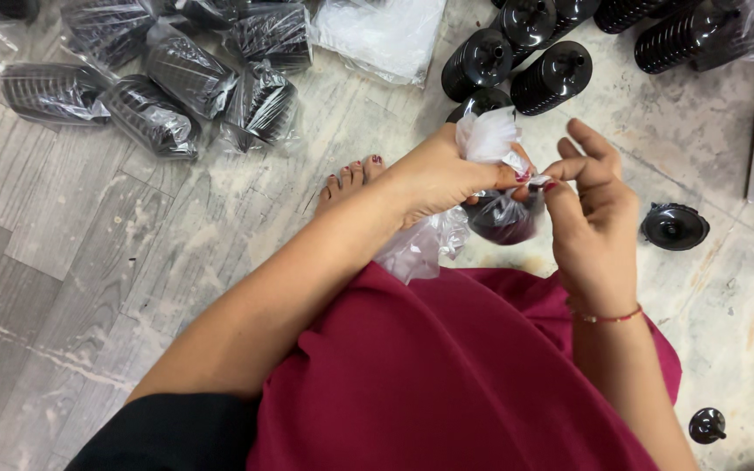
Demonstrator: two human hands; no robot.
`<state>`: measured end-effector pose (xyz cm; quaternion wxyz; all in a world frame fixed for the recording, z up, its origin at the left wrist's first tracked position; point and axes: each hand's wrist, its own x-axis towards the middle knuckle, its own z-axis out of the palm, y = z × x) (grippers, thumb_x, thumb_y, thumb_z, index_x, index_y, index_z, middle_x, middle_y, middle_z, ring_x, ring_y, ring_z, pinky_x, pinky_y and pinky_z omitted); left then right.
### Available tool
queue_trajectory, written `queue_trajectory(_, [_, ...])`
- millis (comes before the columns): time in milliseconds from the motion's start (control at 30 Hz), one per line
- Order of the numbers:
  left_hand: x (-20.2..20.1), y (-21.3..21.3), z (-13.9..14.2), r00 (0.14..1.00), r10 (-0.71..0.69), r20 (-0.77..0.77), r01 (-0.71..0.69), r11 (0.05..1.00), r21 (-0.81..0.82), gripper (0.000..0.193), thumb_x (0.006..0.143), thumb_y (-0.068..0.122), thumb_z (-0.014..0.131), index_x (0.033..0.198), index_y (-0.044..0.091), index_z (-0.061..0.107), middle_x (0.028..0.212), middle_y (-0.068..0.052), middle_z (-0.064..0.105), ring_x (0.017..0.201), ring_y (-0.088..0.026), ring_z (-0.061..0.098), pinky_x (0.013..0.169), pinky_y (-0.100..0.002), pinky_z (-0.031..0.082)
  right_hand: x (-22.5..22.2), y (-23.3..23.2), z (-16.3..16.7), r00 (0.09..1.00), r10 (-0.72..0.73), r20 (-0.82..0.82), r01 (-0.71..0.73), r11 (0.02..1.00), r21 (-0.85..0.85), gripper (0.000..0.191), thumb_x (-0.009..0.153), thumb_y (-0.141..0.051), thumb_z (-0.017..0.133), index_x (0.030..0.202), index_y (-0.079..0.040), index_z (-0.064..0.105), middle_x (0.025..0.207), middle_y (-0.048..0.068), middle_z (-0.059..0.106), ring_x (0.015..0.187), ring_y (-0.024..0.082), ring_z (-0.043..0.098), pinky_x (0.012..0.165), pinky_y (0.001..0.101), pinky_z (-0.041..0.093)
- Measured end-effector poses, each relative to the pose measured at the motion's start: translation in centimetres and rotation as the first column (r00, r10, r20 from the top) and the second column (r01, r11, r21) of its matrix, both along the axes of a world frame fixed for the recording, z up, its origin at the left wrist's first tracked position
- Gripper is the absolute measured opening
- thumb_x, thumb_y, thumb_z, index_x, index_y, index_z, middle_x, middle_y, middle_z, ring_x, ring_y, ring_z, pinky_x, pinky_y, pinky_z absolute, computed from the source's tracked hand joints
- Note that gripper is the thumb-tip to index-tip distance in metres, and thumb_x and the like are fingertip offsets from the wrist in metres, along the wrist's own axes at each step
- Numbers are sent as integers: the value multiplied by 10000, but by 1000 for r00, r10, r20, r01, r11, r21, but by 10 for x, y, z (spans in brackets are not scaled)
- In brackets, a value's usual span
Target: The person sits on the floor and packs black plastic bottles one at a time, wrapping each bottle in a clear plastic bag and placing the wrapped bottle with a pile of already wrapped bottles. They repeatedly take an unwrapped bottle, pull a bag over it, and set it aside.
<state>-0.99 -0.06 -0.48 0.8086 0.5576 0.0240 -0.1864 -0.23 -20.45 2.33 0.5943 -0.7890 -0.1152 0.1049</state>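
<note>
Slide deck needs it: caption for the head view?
Both hands, left hand and right hand, gather a clear plastic bag at its neck.

Seven black ribbed cylindrical stacks wrapped in clear plastic bags lie on the grey wood-pattern floor at upper left, though the ones at the top edge are cut off, so the count may be short. About seven bare black ribbed cylindrical stacks stand or lie at upper right, again partly cropped, beside one heap of empty clear plastic bags. Two loose black round caps lie on the floor at right, a large one and a small one, and one further clear plastic bag with a dark piece inside is held between two hands.
</note>
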Motion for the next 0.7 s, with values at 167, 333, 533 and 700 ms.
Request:
queue_trajectory(167, [1, -2, -1, 992, 45, -116, -47, 999, -13, 215, 791, 190, 805, 982, 93, 789, 861, 11, 777, 730, -57, 659, 571, -233, 452, -20, 2, 3, 787, 95, 609, 113, 949, -294, 37, 990, 12, 673, 995, -25, 680, 1640, 173, 327, 1557, 366, 350, 1312, 463, 318])
queue_trajectory(333, [-2, 0, -4, 992, 8, -123, -24, 991, -132, 236, 755, 144, 820, 974, 63, 783, 891, -15, 774, 780, -94, 682, 643, -262, 488, -21, 8, 21, 716, 192, 671, 48, 945, -323, 300, 832, -1, 685, 1124, -54, 642, 1582, 195, 326, 1515, 364, 363, 1257, 465, 313])
queue_trajectory(533, [-3, -2, 1, 996, 35, 77, -32, 999, -30, 228, 737, 81, 828, 954, 40, 772, 899, -45, 787, 844, -137, 740, 793, -293, 598, -2, 5, 28, 910, 406, 85, -386, 904, -185, 563, 801, -89, 700, 1344, -14, 571, 1326, 155, 628, 1234, 212, 601, 1088, 328, 452])
queue_trajectory(700, [-17, 4, 24, 566, -139, 813, -573, 642, 509, 205, 723, 132, 796, 905, 135, 702, 868, 15, 705, 855, -222, 677, 726, -358, 527, 1, 1, 17, 954, 298, 13, -266, 868, -420, 404, 767, -78, 697, 1154, -2, 609, 915, 102, 681, 817, 162, 638, 755, 309, 533])
